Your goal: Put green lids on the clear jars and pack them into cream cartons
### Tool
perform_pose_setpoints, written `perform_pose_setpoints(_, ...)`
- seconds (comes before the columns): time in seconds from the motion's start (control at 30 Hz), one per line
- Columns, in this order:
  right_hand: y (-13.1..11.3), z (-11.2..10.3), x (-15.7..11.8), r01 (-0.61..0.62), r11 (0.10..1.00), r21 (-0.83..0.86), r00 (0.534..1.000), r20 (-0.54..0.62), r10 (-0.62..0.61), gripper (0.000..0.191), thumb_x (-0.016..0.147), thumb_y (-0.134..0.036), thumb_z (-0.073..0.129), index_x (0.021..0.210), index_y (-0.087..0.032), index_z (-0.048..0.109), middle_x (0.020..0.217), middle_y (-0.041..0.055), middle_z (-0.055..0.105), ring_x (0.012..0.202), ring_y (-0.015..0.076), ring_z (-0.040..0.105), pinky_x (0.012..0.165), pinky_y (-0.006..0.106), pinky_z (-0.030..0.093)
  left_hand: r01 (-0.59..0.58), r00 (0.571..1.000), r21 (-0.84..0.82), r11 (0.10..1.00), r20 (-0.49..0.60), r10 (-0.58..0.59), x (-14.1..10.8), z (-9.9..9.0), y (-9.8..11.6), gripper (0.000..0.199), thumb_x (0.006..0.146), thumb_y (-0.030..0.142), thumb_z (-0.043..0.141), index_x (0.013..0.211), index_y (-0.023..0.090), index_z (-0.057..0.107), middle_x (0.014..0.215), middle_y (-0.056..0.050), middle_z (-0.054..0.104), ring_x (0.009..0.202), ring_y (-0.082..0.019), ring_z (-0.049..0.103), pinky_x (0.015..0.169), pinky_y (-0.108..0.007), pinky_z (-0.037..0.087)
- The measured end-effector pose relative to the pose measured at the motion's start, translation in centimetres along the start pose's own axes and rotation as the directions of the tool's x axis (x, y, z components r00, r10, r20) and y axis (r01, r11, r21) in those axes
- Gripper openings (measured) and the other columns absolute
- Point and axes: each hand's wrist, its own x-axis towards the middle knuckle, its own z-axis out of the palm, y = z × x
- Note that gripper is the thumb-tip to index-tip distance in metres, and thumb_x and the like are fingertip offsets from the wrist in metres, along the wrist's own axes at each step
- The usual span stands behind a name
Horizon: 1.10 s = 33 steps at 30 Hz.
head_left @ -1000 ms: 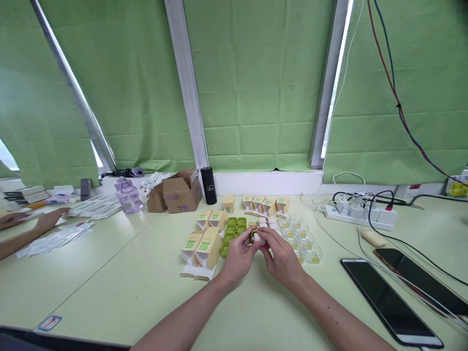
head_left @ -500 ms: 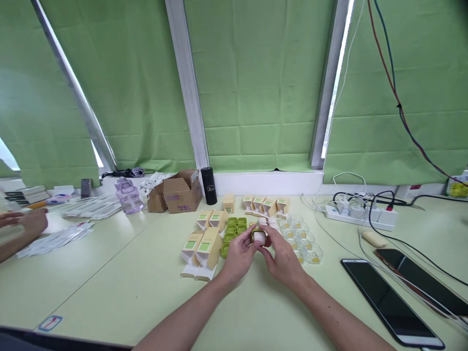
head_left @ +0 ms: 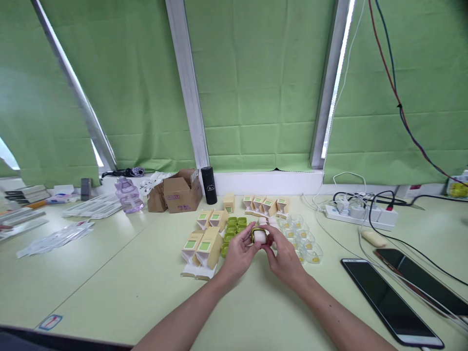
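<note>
Between both hands is a small green container (head_left: pixel 260 236) with a white block inside it. My left hand (head_left: pixel 239 252) grips its left side, and my right hand (head_left: pixel 282 253) has its fingers on the right side. Just behind my left hand stand several green square cups (head_left: pixel 231 228). White blocks (head_left: pixel 268 222) lie behind the held container. Clear cups with yellow centres (head_left: pixel 313 253) are grouped right of my right hand. Open cream boxes with green labels (head_left: pixel 207 247) stand to the left.
More cream boxes (head_left: pixel 269 206) stand at the back, near a black cylinder (head_left: pixel 208 185) and a cardboard box (head_left: pixel 182 191). A purple bottle (head_left: pixel 128 195) and plastic packets (head_left: pixel 56 238) are left. Two phones (head_left: pixel 391 302) and a power strip (head_left: pixel 360 217) with cables lie right.
Another person's hands at the far left have moved almost out of view, showing pale trays there. My hands and the held container have barely shifted.
</note>
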Motion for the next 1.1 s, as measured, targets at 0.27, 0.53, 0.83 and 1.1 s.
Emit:
perform_pose_setpoints(0.27,-0.1,-0.2,0.3,-0.149,0.978,0.146,0.984,-0.073,0.161,0.038,0.1,-0.025,0.059,0.137,-0.025,0.055,0.111,0.0082,0.073,0.08,0.0208,0.072,0.076,0.037,0.062,-0.033,0.991,0.137,0.99,-0.125,0.051,-0.3,-0.9,0.4,0.056,0.096,0.051,0.07,0.139,0.017,0.059,0.138,-0.02,0.069,0.081,-0.017,0.076,0.07,-0.028,0.06)
perform_pose_setpoints(0.53,-0.3,0.1,0.8,-0.303,0.81,0.503,0.935,-0.008,0.354,0.042,0.098,-0.041,0.066,0.135,-0.025,0.053,0.117,0.0107,0.072,0.074,0.016,0.064,0.065,0.03,0.058,-0.09,0.956,0.258,0.962,-0.248,0.156,0.4,-1.4,0.2,0.035,0.098,0.042,0.067,0.123,0.017,0.062,0.11,-0.012,0.077,0.082,-0.017,0.073,0.076,-0.031,0.06)
perform_pose_setpoints(0.83,-0.8,-0.1,1.4,-0.394,0.604,0.693,0.877,0.086,0.473,0.05,0.092,-0.055,0.074,0.127,-0.025,0.054,0.088,0.0003,0.068,0.061,0.0126,0.056,0.052,0.025,0.048,-0.161,0.952,0.458,0.874,-0.161,0.259,0.0,-1.4,-0.2,0.039,0.102,0.029,0.059,0.141,0.025,0.055,0.126,-0.011,0.072,0.115,-0.024,0.068,0.1,-0.04,0.055)
perform_pose_setpoints(1.1,-1.2,-0.2,1.7,-0.464,0.518,0.719,0.83,0.149,0.537,0.058,0.082,-0.065,0.081,0.114,-0.02,0.062,0.066,-0.0046,0.061,0.054,0.0137,0.055,0.051,0.028,0.049,-0.353,0.902,0.707,0.613,0.081,0.425,-0.3,-1.6,-0.4,0.046,0.101,0.015,0.055,0.144,0.03,0.054,0.14,-0.011,0.061,0.134,-0.028,0.053,0.114,-0.049,0.044)
